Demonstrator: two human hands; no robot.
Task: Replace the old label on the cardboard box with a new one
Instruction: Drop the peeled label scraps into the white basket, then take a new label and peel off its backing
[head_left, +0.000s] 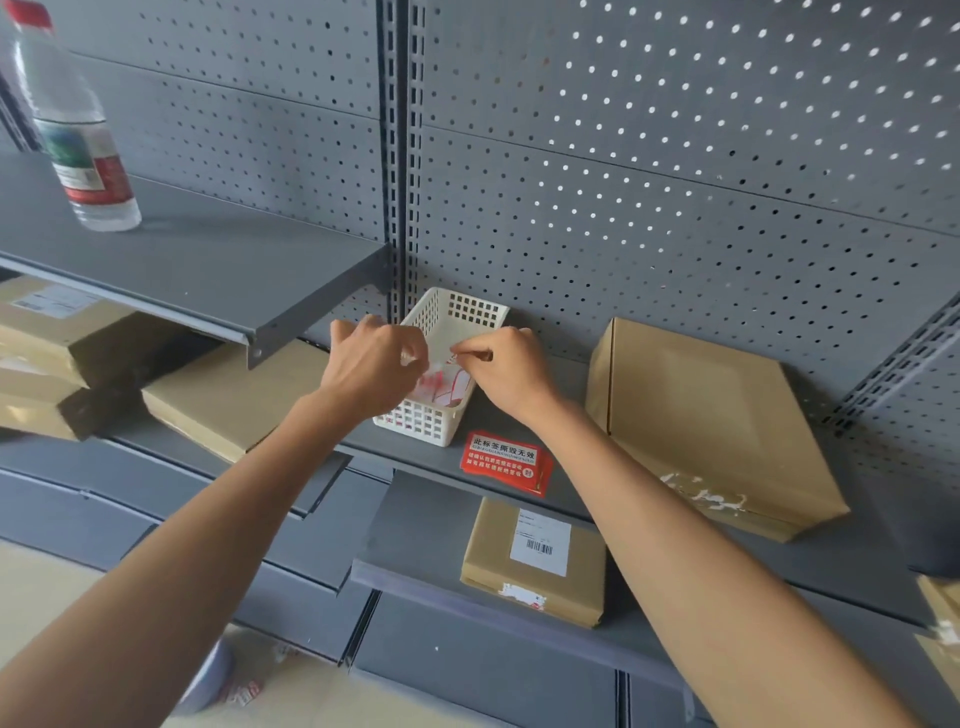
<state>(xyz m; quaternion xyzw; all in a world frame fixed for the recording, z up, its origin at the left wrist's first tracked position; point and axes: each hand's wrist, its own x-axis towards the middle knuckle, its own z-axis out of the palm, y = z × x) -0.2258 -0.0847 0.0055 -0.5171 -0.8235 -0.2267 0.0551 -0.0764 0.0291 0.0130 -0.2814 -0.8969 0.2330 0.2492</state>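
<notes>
A small white-and-red paper scrap (451, 359) is pinched between the two hands above a white plastic basket (422, 419), whose walls are pierced by a grid of square holes. The left hand (375, 358) is curled closed at nine o'clock of the scrap, its fingertips pressed onto the scrap's left edge; the right hand (508, 365) is closed at three o'clock of it, thumb and forefinger nipped on the right edge. Inside the basket more red-and-white label pieces (445, 389) are seen lying crumpled. The basket is set on a grey painted metal shelf (415, 457), smooth and matt, backed by a grey perforated panel (675, 171) dotted with round holes. Just beside the basket, at five o'clock of it, a flat stack of glossy red rectangular labels (505, 462) with printed characters is laid on the shelf. At three o'clock of the hands, on the same shelf, a flat brown cardboard box (706, 421) is placed, its top marked by a paler rectangle and, near the front edge, by ragged white paper residue (701, 501). On a lower shelf, at six o'clock of the red stack, a smaller cardboard box (535, 561) is seen bearing a white barcode label (541, 543). Further boxes (228, 395) are stacked at nine o'clock, and a clear plastic bottle (78, 135) is stood on the upper shelf at eleven o'clock.
</notes>
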